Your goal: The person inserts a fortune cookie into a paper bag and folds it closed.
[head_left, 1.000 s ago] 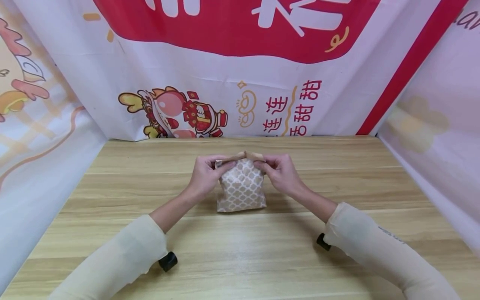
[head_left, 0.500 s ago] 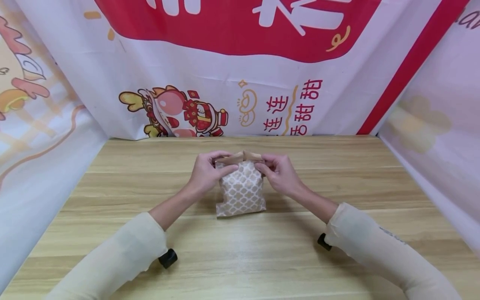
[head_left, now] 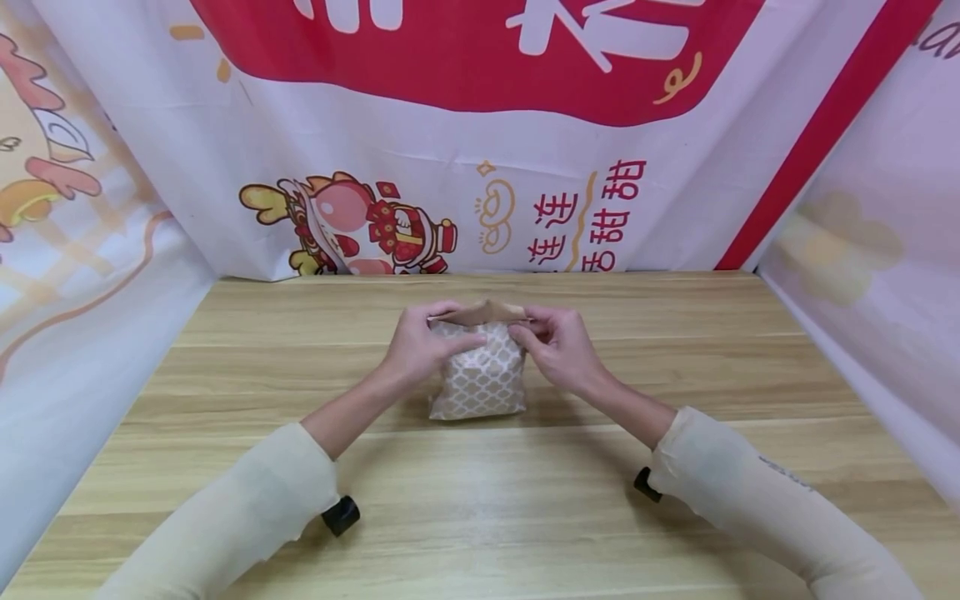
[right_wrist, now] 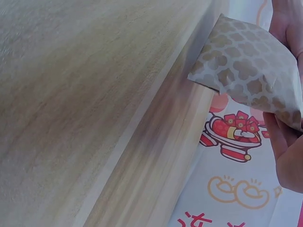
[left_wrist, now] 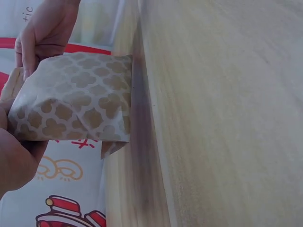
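A small brown paper bag [head_left: 482, 383] with a white lattice print is held upright over the middle of the table, its plain brown top edge folded toward the far side. My left hand [head_left: 422, 340] grips the bag's upper left corner, thumb lying across the printed front and fingers behind. At the upper right corner my right hand [head_left: 561, 343] pinches the paper between thumb and fingers. Both wrist views show the bulging paper bag [left_wrist: 75, 97] from below its front, with its bottom edge close to the wooden surface. What the bag contains is hidden.
The wood-grain table [head_left: 480, 508] spreads under both arms. A white and red printed cloth [head_left: 420, 133] hangs along its back edge, with more printed cloth at both sides. A black object [head_left: 341, 515] sticks out under the left sleeve, another [head_left: 647, 483] under the right.
The bag's bottom edge first swung slightly toward me, then back and a little left. My left thumb has slid right across the front. The folded top now spreads as one wider flap.
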Motion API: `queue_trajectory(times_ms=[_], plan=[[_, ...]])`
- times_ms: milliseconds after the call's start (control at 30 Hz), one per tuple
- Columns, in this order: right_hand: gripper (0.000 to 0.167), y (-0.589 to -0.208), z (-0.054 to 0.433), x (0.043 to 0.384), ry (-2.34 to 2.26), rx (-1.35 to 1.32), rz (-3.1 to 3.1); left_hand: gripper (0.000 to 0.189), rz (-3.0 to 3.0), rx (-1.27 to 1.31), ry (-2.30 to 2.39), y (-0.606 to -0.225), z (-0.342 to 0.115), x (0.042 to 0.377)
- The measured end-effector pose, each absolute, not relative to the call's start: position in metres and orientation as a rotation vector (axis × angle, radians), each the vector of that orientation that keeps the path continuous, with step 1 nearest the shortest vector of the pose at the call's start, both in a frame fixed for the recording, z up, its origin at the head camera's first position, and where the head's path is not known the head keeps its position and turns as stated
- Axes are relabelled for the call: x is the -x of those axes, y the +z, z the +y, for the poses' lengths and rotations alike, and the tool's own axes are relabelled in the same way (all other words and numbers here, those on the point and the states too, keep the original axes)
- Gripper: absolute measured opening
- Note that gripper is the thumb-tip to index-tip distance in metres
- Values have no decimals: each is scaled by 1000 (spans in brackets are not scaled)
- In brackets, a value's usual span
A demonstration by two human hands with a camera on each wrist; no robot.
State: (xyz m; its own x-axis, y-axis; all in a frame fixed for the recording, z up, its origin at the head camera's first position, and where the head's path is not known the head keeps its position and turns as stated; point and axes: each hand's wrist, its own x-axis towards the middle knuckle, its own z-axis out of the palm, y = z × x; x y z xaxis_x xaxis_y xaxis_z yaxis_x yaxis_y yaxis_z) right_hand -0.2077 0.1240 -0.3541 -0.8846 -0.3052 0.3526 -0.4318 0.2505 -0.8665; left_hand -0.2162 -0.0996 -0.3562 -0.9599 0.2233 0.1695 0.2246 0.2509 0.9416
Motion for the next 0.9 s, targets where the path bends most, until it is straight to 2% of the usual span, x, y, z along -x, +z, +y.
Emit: queue_trajectory(times_ms=[267,600,767,900], plan=[[27,-354,122,207,1753,-759,-2403,26,-2408,535,-1817,-353,-102,217],[32,-350,122,210,1713,-786,-2425,23,-2387,607,-1712,-352,-99,215],[29,-347,120,212,1710,-767,-2406,25,-2381,633,-1706,-350,-100,217],[28,-346,118,212,1609,-773,-2358,41,-2324,701,-1672,-349,-102,217]])
